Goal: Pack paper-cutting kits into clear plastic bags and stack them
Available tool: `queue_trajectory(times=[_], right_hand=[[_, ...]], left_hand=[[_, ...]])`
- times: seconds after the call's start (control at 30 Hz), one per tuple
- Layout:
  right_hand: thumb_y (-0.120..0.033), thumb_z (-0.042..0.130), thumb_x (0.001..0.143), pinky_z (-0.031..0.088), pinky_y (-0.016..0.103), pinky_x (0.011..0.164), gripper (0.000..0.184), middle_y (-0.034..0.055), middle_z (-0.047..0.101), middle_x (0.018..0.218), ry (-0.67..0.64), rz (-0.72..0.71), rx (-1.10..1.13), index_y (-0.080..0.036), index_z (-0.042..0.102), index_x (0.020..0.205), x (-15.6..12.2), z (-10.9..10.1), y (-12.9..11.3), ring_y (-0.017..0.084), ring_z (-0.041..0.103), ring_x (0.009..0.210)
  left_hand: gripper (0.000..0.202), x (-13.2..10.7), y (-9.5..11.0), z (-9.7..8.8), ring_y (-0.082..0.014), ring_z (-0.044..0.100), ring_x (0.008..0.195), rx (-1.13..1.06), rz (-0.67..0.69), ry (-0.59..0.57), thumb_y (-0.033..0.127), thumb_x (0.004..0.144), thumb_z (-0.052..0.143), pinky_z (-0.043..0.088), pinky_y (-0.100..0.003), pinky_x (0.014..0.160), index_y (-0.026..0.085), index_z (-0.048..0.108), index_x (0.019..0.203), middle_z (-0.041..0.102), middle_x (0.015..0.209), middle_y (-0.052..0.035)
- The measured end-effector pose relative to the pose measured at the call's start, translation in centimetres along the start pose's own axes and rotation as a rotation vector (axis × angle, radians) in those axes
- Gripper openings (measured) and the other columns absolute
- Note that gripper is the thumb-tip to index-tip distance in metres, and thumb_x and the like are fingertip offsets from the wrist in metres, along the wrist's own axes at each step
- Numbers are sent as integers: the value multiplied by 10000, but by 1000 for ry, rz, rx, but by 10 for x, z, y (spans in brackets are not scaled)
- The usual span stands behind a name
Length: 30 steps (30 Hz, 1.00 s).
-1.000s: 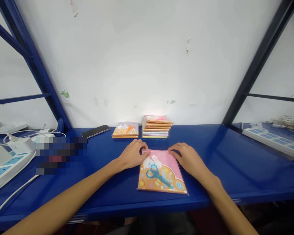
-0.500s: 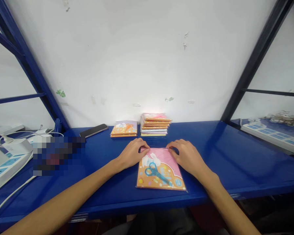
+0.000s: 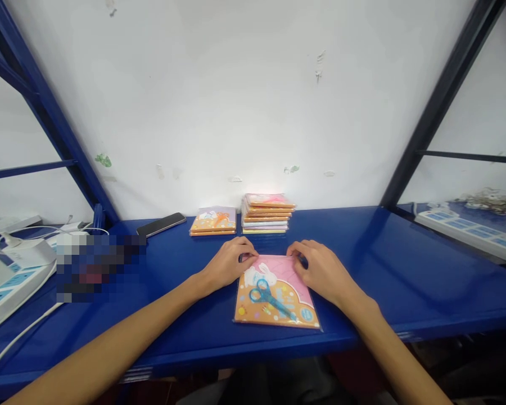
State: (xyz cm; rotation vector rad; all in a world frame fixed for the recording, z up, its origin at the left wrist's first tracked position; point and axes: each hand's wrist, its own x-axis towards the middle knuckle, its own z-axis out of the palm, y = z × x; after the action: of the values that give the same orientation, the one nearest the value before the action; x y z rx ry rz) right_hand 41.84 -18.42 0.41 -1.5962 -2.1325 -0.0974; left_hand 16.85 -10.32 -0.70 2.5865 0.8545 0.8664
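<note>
A pink and orange booklet pack (image 3: 253, 313) in a clear plastic sleeve lies flat near the table's front edge, with a white rabbit printed on it. Blue scissors (image 3: 270, 301) show on its face, handles toward the upper left; they look to be inside the sleeve. My left hand (image 3: 230, 262) pinches the pack's far left corner between thumb and fingertips. At the far right corner, my right hand (image 3: 320, 270) is closed in a similar pinch on the sleeve's edge. The fingertips hide both corners.
Behind the hands stand a tall stack of similar packs (image 3: 265, 216) and a lower stack (image 3: 213, 222) by the wall. A phone (image 3: 161, 224) lies left of them. White power strips (image 3: 17, 287) with cables are at the left, another (image 3: 472, 228) at the right. Blue frame posts flank the table.
My right thumb and fingers have shifted slightly at the far right corner. The left hand and the pack stay almost still.
</note>
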Motion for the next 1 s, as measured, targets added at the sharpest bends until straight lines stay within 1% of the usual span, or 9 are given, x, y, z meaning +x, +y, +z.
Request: queue_trajectory(times=[0.13,0.23,0.37,0.47,0.57,0.63,0.73,0.87,1.0], right_hand=[[-81,531,858,415,318,818,212,48,693,886,7,5,3,-203,685,938,-2,0,1,229,609,891],[-52,522,804,418,319,813,242,47,701,873,11,20,4,-204,685,898,-3,-2,2,229,604,880],[-41,487,796,422,333,785,271,55,721,845,22,44,0,-202,697,853,-3,-6,0,241,600,865],[-50,488,822,431,347,864,292,68,741,939,15,-16,18,-193,730,904,-3,-6,-4,252,602,937],[-25,465,843,439,336,931,379,68,744,1061,-21,-116,93,-177,745,1049,-3,-3,-7,238,621,1000],[-14,446,856,454,322,921,403,70,748,1055,-31,-100,124,-169,747,1073,-3,0,-8,229,648,1000],[-7,443,860,470,312,892,397,70,759,1009,-30,-45,123,-169,765,1027,-1,1,-9,226,680,972],[16,456,839,471,288,902,442,61,772,1058,-50,-77,122,-189,775,1067,2,1,-15,214,695,992],[-4,442,872,480,311,889,422,84,779,1032,-36,-39,107,-181,786,1040,0,-1,-16,235,711,971]], left_hand=[[174,0,-2,0,-181,657,871,8,29,-10,227,947,618,504,-291,798,191,787,939,713,984,-72],[207,0,-2,-2,-192,659,913,5,37,-42,275,977,594,498,-302,834,197,784,949,720,980,-70],[315,0,8,-8,-205,642,923,23,12,-71,359,1016,530,485,-322,844,182,777,933,714,957,-79],[357,-2,21,-12,-218,620,993,46,34,-132,355,1039,464,472,-344,914,188,772,974,704,1016,-84],[357,-5,30,-15,-226,598,1067,56,90,-190,327,1048,422,454,-366,989,189,749,1085,681,1116,-92],[351,-6,33,-14,-233,589,1094,65,104,-205,310,1045,414,452,-375,1010,186,727,1141,667,1150,-101],[349,-5,35,-10,-240,583,1100,78,84,-207,294,1045,400,458,-384,1018,164,705,1154,664,1143,-113],[337,-2,41,-4,-251,569,1134,96,119,-212,299,1039,420,452,-413,1053,146,658,1222,649,1182,-127],[352,-3,43,-8,-256,582,1111,124,118,-212,279,1039,388,471,-431,1035,141,671,1199,661,1180,-139]])
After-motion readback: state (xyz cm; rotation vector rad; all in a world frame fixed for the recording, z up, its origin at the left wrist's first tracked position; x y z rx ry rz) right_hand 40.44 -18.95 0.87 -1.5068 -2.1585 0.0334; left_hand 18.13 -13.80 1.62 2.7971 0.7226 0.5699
